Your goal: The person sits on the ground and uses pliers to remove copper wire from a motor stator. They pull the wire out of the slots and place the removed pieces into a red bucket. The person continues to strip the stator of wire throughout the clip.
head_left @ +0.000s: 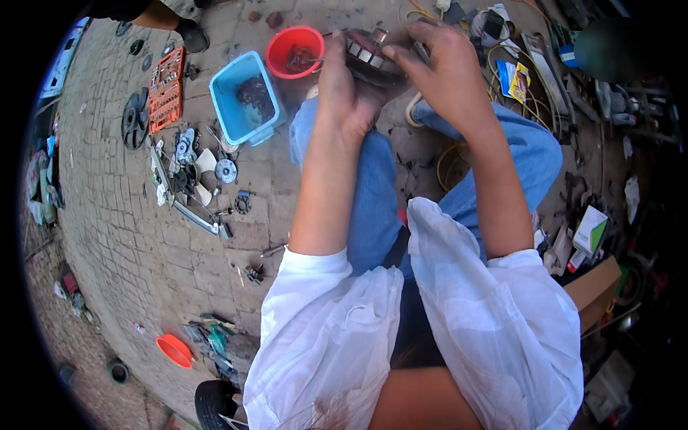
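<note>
From my end, the risk I'd mind most is a slip: the left hand (345,92) seems to carry the dark round part (367,59) alone, so a hard sideways push from the right hand (443,63) could roll it out. It would then drop to the paved ground (269,193) or knock the red bowl (276,44) just beside it in my view. A small piece coming loose could get lost among the scattered bits, and a fingertip might be nipped between the pale blocks and the rim.

The part sits in the left fingers, thumb along its near side and palm below, with its pale blocks in view. The right fingers are bent and narrow at its right edge, by a copper-coloured piece (379,36); I can't tell whether they pinch anything. The blue tub (225,100) stands farther left.
</note>
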`<state>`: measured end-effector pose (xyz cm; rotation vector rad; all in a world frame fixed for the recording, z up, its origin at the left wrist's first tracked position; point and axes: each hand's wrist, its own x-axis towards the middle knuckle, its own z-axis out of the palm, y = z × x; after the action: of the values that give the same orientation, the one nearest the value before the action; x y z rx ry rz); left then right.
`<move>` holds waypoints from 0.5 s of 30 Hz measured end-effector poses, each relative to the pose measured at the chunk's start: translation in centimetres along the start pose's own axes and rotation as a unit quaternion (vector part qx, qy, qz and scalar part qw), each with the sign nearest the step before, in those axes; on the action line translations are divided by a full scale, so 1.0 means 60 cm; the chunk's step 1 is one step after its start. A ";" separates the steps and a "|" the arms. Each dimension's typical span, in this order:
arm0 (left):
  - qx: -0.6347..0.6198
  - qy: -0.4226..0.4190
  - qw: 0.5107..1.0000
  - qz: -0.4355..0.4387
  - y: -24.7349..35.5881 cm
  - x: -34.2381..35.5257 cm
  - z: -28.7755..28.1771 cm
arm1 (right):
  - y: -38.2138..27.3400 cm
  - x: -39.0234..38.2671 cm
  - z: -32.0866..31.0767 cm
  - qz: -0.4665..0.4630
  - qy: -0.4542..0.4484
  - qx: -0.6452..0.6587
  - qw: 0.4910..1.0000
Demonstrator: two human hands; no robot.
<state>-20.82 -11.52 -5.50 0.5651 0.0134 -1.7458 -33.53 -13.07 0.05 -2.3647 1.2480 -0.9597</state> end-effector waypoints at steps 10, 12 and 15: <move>0.048 0.010 0.996 0.077 -0.011 -0.007 0.007 | 0.013 -0.018 0.000 0.098 -0.061 0.186 0.976; 0.045 -0.003 0.994 0.099 -0.013 -0.009 0.006 | -0.014 -0.030 -0.009 0.104 -0.038 0.139 0.984; 0.026 -0.019 0.990 0.137 -0.020 -0.012 0.001 | -0.037 -0.044 -0.005 0.088 -0.016 0.066 0.994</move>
<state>-21.85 -10.57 -5.56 0.5445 -0.1318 -1.4924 -33.41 -9.63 0.40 -2.1227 1.3130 -0.9138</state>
